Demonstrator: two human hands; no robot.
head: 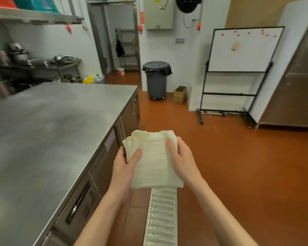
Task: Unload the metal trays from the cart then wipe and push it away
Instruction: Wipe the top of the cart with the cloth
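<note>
Both hands hold a folded cloth (153,157) over the floor – left hand (125,166) and right hand (180,158) each pinching a side, thumbs on top; neither cart nor metal trays are in view, so wiping and pushing seemingly remain.

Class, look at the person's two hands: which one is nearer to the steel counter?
Left. The left hand holds the cloth just beside the steel counter edge; the right hand grips the cloth's far side, over the orange floor.
</note>
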